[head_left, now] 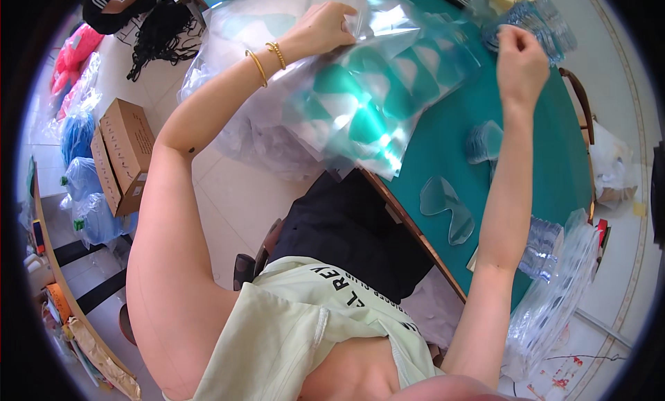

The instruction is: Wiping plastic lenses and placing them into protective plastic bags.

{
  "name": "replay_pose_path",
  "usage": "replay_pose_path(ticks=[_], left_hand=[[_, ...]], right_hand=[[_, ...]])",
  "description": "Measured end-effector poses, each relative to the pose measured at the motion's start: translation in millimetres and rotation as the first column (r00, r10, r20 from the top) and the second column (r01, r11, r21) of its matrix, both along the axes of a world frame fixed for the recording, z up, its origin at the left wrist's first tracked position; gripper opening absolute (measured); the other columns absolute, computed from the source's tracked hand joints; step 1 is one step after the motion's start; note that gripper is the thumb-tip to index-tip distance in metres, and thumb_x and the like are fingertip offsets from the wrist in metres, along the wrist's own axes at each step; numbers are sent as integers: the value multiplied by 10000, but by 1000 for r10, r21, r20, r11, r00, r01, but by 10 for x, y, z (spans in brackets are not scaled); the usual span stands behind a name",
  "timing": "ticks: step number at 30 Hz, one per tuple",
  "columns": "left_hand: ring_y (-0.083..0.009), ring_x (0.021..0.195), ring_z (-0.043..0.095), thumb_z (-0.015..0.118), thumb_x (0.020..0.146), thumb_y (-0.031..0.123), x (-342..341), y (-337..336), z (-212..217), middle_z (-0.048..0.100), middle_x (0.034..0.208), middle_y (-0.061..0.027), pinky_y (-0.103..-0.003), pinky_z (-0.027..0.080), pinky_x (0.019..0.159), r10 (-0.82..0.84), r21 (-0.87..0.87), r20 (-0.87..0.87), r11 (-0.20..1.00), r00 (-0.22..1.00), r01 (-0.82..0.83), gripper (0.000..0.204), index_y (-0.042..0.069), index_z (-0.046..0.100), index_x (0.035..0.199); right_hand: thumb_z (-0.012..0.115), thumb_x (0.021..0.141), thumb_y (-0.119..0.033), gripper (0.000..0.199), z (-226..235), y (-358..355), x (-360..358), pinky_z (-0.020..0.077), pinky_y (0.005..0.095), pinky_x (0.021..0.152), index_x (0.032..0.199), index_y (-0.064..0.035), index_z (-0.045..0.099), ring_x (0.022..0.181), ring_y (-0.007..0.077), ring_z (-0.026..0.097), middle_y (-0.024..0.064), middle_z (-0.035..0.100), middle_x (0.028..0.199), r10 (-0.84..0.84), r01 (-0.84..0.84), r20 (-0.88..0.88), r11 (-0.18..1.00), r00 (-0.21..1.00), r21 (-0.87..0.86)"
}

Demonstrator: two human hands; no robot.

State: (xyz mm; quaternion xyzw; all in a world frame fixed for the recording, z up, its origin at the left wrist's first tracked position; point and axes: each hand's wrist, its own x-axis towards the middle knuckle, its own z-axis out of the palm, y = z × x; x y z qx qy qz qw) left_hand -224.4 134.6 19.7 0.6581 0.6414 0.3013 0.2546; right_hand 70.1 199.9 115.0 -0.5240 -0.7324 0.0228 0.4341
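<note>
Gold bangles circle the wrist of my left hand [324, 30], whose fingers are closed on a large clear plastic sheet [415, 82]. The sheet carries rows of rounded, lens-like shapes and reflects bright light. It lies over the green tabletop [443, 151] and hangs past the near edge. My right hand [523, 65] is raised at the far right with its fingers pinched together; whether anything is between them is hidden. Just beyond it stand stacks of clear curved plastic pieces [540, 27]. One loose clear visor-shaped piece [438, 196] rests on the table, below a small stack of similar pieces [483, 143].
More stacked clear pieces [542, 248] and a bundle of clear cut sheets [554, 297] sit at the right table edge. On the floor to the left are a cardboard box [125, 155], blue plastic bags [93, 200] and pink bundles [73, 54]. Another person [114, 2] is at far left.
</note>
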Motion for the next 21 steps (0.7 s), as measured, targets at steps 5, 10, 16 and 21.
replay_pose_path(ticks=[5, 10, 16, 21], left_hand=[[-226, 912, 635, 726, 877, 239, 265, -23, 256, 665, 972, -99, -326, 509, 838, -105, 556, -37, 824, 994, 108, 380, -7, 633, 1151], [-130, 929, 639, 634, 1003, 254, 1125, -628, 776, 676, 1007, -19, -243, 528, 853, -105, 191, 976, 838, -192, 511, 209, 51, 672, 1039], [-108, 783, 636, 602, 1013, 154, 1633, -772, 181, 658, 870, -30, -210, 525, 717, -134, 419, 835, 783, -534, 459, 134, 27, 644, 1022], [-155, 776, 524, 665, 938, 132, 1651, -1209, 287, 573, 863, -51, -285, 442, 746, -243, 74, 943, 821, 228, 567, 189, -12, 560, 1000]], right_hand=[[737, 895, -254, 175, 280, -353, 389, 515, 279, 736, 947, -90, 769, 763, 109, 671, 44, 725, 808, -14, -23, 79, 892, 997, 452], [790, 819, -172, 190, 239, -1114, 268, 466, 299, 642, 948, -66, 700, 688, 166, 618, 49, 647, 746, -58, -402, 583, 668, 810, 626], [797, 771, -83, 175, 11, -1800, 623, 420, 340, 612, 889, -58, 670, 653, 222, 581, 58, 603, 744, 106, -308, 491, 884, 865, 353], [712, 959, -340, 420, -702, -2230, 1563, 393, 193, 561, 1132, 19, 579, 647, 66, 479, 34, 604, 808, 157, -203, -667, 979, 728, 9]])
